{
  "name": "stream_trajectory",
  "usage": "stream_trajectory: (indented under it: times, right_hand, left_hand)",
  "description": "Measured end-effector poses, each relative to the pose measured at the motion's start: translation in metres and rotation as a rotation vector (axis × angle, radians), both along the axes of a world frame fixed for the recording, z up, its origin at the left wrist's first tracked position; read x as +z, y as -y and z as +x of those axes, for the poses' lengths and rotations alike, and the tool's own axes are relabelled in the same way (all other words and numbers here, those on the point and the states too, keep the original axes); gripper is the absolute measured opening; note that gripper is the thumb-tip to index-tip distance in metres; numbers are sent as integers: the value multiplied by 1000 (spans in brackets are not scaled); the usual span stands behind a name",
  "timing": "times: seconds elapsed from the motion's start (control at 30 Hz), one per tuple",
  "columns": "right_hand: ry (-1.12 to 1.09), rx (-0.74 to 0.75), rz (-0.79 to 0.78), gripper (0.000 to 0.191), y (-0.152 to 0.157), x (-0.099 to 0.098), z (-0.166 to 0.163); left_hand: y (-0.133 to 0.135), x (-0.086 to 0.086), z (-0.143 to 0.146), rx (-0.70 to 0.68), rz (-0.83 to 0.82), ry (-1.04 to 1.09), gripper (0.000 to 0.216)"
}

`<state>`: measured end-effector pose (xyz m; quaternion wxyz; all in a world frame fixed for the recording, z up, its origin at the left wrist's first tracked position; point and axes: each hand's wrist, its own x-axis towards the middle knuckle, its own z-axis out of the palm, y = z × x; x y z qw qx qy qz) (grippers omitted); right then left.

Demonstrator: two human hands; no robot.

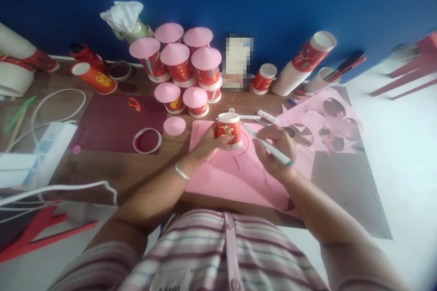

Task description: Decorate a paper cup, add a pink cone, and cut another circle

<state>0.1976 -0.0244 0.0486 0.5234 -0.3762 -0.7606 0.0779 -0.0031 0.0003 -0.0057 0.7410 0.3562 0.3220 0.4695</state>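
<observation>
My left hand (207, 143) grips a small red paper cup (229, 131) that stands upside down on a pink paper sheet (221, 177). My right hand (276, 146) pinches a white marker pen (268, 145), its tip touching the sheet right beside the cup's rim. Curved pen lines show on the pink sheet below the cup. A silver bracelet (181, 173) sits on my left wrist.
Several red cups topped with pink paper cones (177, 61) are stacked at the back. A loose pink cone (174, 125), a tape ring (147, 140), a dark red sheet (116, 120), cut pink scraps (324, 122), cup stacks (303, 63), white cables (51, 109) and another marker (268, 116) lie around.
</observation>
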Motion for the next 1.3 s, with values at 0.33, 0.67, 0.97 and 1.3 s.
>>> stream_trajectory:
  times: [0.33,0.67,0.97,1.3]
  right_hand:
    - [94,95,124,29,3,-3,-7]
    - [6,126,36,14,-1,5,-11]
    - [-413,62,-274,5,-10,2,0]
    - [-358,28,-298,12,-11,-1,1]
  left_hand:
    - [3,-2,-1,-9,19,-25,52]
    - [-2,5,-2,-3,-106,140,44]
    - [-4,19,-19,-123,-277,368,60]
    - [-5,14,-17,-111,-256,305,73]
